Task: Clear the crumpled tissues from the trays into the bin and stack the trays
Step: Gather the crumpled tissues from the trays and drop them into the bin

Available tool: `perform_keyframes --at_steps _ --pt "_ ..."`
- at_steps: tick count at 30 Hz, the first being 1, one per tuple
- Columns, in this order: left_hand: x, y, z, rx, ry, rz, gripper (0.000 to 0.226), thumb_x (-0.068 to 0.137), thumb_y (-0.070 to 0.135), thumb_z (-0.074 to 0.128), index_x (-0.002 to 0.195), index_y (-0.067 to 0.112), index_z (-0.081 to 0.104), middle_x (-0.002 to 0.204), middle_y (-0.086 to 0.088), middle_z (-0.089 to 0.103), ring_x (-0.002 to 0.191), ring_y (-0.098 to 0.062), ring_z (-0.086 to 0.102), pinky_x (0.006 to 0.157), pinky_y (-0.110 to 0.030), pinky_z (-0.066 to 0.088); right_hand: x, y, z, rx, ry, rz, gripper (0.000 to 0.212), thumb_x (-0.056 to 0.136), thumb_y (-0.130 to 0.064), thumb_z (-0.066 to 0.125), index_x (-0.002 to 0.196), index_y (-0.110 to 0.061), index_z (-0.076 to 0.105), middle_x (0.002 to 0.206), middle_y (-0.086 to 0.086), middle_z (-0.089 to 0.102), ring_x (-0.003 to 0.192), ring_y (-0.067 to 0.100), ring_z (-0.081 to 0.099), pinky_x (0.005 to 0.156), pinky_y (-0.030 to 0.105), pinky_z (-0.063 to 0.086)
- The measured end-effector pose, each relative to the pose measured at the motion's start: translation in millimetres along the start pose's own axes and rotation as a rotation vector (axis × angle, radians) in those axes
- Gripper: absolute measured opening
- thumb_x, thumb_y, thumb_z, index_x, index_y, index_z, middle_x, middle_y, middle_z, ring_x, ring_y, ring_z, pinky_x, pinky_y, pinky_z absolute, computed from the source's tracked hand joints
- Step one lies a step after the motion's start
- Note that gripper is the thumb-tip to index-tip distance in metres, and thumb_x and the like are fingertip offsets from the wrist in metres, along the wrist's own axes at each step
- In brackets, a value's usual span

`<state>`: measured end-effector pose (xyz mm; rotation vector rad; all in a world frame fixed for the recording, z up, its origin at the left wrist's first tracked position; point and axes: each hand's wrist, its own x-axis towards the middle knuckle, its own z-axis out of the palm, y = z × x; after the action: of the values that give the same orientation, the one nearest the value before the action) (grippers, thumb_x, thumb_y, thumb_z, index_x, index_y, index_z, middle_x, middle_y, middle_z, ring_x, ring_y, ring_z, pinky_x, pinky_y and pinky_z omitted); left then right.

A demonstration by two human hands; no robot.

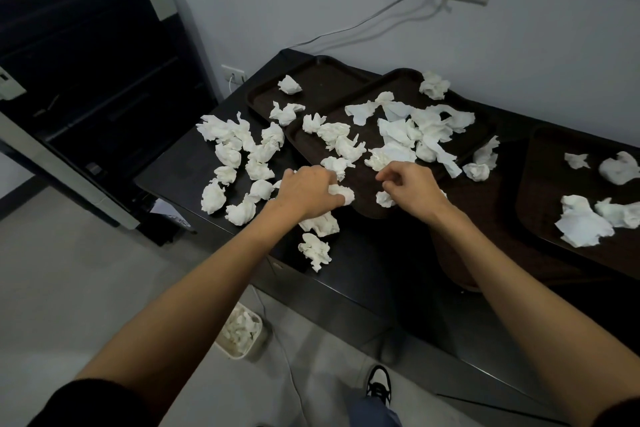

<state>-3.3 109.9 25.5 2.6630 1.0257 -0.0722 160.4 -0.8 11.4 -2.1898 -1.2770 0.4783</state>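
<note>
Crumpled tissues [398, 135] litter the middle tray [405, 83] and the tabletop [381, 253] at centre frame. The left hand [306, 191] curls its fingers round one wad [343, 196]. The right hand [412, 187] curls over another, though I cannot tell whether it grips. Wads near the tabletop's edge could get brushed off and miss the bin [242, 331] below.

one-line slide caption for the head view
Left hand grips a crumpled tissue, right hand curls over another on the tray
</note>
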Motion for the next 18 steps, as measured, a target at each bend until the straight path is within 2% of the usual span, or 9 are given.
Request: perform_keyframes --at_steps 2,4,6,10,13,15,18 --pt "0.9 -4.9 -5.3 -0.209 0.005 -0.033 0.016 0.081 0.035 0.060 0.083 0.020 0.057 0.088 -0.001 0.059 0.084 -0.022 0.056 0.079 -0.035 0.043 -1.4 -1.8 2.7 0.002 -0.014 -0.021 0.021 0.085 -0.002 0.055 0.099 -0.009 0.070 0.091 0.009 0.068 0.079 0.013 0.057 0.064 0.006 0.037" --pt "2.0 -11.7 -8.1 -0.428 0.002 -0.081 0.015 0.081 0.028 0.061 0.084 0.013 0.060 0.083 -0.004 0.061 0.075 -0.022 0.058 0.067 -0.033 0.047 -2.5 -8.0 7.4 0.015 -0.036 -0.045 0.020 0.085 -0.002 0.056 0.099 -0.008 0.070 0.092 0.010 0.067 0.080 0.013 0.056 0.065 0.007 0.037" --pt "2.8 -18.1 -8.9 -0.558 0.010 -0.126 0.016 0.082 0.023 0.060 0.089 0.009 0.062 0.081 -0.008 0.065 0.072 -0.024 0.062 0.061 -0.028 0.048 -2.5 -16.8 13.2 0.026 -0.067 -0.069 0.020 0.085 -0.002 0.056 0.099 -0.008 0.069 0.091 0.010 0.067 0.080 0.014 0.056 0.067 0.010 0.036" --pt "2.1 -33.3 -2.9 -0.725 0.063 -0.196 0.009 0.083 0.019 0.057 0.085 0.010 0.059 0.079 -0.008 0.067 0.077 -0.021 0.071 0.064 -0.029 0.049 -4.5 -37.1 29.3 0.056 -0.143 -0.126 0.022 0.085 -0.002 0.054 0.100 -0.010 0.068 0.088 0.006 0.067 0.078 0.013 0.057 0.070 0.013 0.039" --pt "-2.7 -44.9 1.6 -0.824 0.084 -0.245 0.023 0.083 0.019 0.054 0.091 -0.002 0.057 0.084 -0.010 0.062 0.069 -0.016 0.068 0.071 -0.034 0.053 -7.8 -50.3 47.3 0.015 -0.211 -0.178 0.024 0.085 -0.004 0.055 0.105 -0.009 0.067 0.088 0.004 0.063 0.077 0.012 0.056 0.067 0.013 0.039" --pt "-7.1 -49.5 2.4 -0.875 0.091 -0.282 0.026 0.083 0.018 0.052 0.093 -0.006 0.056 0.083 -0.010 0.062 0.067 -0.015 0.065 0.068 -0.032 0.051 -8.0 -57.5 59.2 -0.030 -0.257 -0.199 0.028 0.085 -0.009 0.059 0.113 -0.010 0.063 0.097 0.006 0.060 0.081 0.014 0.055 0.072 0.017 0.041" --pt "-12.2 -55.1 2.4 -0.918 0.086 -0.318 0.019 0.085 0.019 0.049 0.089 0.002 0.058 0.081 -0.009 0.063 0.065 -0.015 0.060 0.064 -0.028 0.049 -9.9 -63.2 74.2 -0.142 -0.329 -0.216 0.045 0.084 -0.023 0.065 0.125 -0.012 0.052 0.114 0.011 0.052 0.097 0.023 0.055 0.084 0.029 0.045"
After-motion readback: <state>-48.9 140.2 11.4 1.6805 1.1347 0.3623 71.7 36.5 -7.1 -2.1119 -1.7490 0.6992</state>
